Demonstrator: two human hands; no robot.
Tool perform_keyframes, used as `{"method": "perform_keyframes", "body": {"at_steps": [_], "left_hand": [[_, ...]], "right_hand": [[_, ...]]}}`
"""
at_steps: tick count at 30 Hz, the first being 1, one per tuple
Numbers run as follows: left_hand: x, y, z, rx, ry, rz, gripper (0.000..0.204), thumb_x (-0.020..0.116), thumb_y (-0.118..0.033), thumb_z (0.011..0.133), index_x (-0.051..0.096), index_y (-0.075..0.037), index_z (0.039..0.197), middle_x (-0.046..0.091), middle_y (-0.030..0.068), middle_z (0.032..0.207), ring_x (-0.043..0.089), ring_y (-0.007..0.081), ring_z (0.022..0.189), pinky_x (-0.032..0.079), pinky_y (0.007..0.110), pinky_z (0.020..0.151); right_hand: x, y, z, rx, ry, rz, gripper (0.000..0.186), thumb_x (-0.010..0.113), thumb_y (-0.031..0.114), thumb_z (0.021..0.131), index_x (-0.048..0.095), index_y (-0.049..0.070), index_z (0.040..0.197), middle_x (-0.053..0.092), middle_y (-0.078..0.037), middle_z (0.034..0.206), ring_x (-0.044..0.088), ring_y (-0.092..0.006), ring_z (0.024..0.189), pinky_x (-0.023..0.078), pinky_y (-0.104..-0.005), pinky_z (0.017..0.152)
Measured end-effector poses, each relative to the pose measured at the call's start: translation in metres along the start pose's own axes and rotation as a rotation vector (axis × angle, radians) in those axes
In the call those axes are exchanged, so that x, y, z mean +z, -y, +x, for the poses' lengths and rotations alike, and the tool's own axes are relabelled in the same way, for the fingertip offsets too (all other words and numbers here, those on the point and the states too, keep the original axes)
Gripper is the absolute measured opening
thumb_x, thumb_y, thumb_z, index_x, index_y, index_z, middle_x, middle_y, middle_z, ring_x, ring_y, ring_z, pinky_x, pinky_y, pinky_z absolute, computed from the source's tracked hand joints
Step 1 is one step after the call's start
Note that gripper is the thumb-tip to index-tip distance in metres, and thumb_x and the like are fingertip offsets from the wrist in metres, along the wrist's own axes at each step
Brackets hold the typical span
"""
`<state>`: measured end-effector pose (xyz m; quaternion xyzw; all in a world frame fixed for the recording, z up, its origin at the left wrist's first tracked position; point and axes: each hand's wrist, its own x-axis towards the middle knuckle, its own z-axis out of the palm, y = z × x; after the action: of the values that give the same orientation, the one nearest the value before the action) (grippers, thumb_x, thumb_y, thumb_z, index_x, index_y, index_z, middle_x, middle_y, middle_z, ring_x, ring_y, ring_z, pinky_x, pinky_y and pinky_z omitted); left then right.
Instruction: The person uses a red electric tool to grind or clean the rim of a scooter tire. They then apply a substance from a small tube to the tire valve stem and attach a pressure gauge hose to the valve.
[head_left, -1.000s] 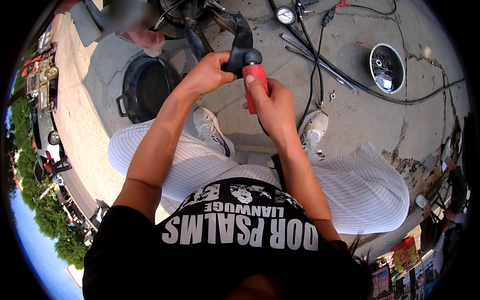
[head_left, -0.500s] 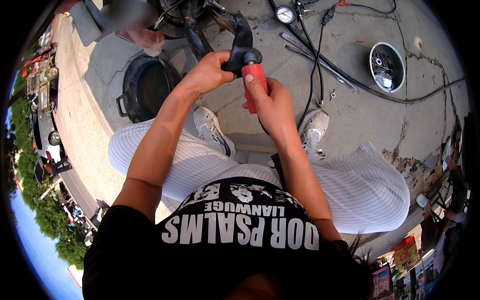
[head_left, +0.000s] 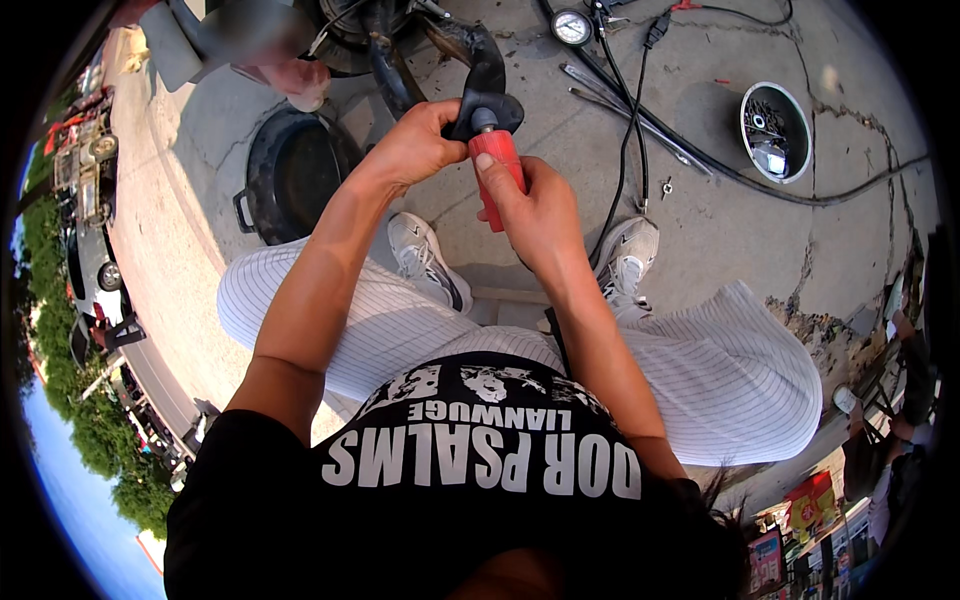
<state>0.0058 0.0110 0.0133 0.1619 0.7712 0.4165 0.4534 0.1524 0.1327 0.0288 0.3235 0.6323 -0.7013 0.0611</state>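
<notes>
My left hand is closed around a black rubber inner tube, folding it so that a flap stands up beside the thumb. In my right hand is a red hand-held grinder, the thumb lying along its body. The grinder's rounded grey tip lies against the folded tube, just right of my left fingers. Whether the tip is spinning cannot be made out. The tube runs away from me toward a wheel at the top edge, only partly in view.
A black tub stands left of my shoes. To the right are a metal bucket of small parts, long metal levers, a pressure gauge and a black hose. Another person's hand shows at upper left.
The grinder and my right hand have shifted slightly left and toward me. The tube's flap has turned a little under the tip, while my left hand keeps its place.
</notes>
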Motion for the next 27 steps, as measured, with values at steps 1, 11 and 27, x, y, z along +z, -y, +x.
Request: {"method": "perform_keyframes", "body": {"at_steps": [1, 11, 27], "left_hand": [[-0.0008, 0.0005, -0.0006, 0.001, -0.004, 0.023, 0.028, 0.072, -0.001, 0.079, 0.068, -0.004, 0.107, 0.065, -0.0047, 0.097, 0.056, 0.0055, 0.09, 0.047, 0.025, 0.083], [-0.0033, 0.0015, -0.0004, -0.004, -0.004, 0.067, 0.031, 0.065, 0.004, 0.077, 0.068, -0.002, 0.108, 0.066, -0.0034, 0.099, 0.056, 0.0065, 0.093, 0.046, 0.025, 0.085], [-0.0033, 0.0011, -0.0007, -0.006, -0.004, 0.078, 0.03, 0.063, 0.003, 0.078, 0.068, -0.002, 0.107, 0.066, -0.0023, 0.098, 0.057, 0.007, 0.092, 0.046, 0.025, 0.085]], "right_hand": [[-0.0003, 0.0004, 0.0009, -0.007, -0.01, 0.006, 0.051, 0.061, 0.043, 0.09, 0.065, -0.007, 0.095, 0.064, -0.012, 0.06, 0.066, -0.0232, 0.058, 0.05, -0.0356, 0.059], [-0.0024, 0.0002, 0.0025, -0.011, -0.037, 0.008, 0.048, 0.063, 0.042, 0.09, 0.065, -0.006, 0.089, 0.064, -0.012, 0.06, 0.066, -0.0247, 0.06, 0.05, -0.0364, 0.059], [-0.0053, 0.0023, 0.0053, -0.027, -0.058, -0.039, 0.045, 0.064, 0.04, 0.089, 0.065, -0.005, 0.087, 0.063, -0.011, 0.058, 0.066, -0.0254, 0.057, 0.05, -0.0361, 0.057]]}}
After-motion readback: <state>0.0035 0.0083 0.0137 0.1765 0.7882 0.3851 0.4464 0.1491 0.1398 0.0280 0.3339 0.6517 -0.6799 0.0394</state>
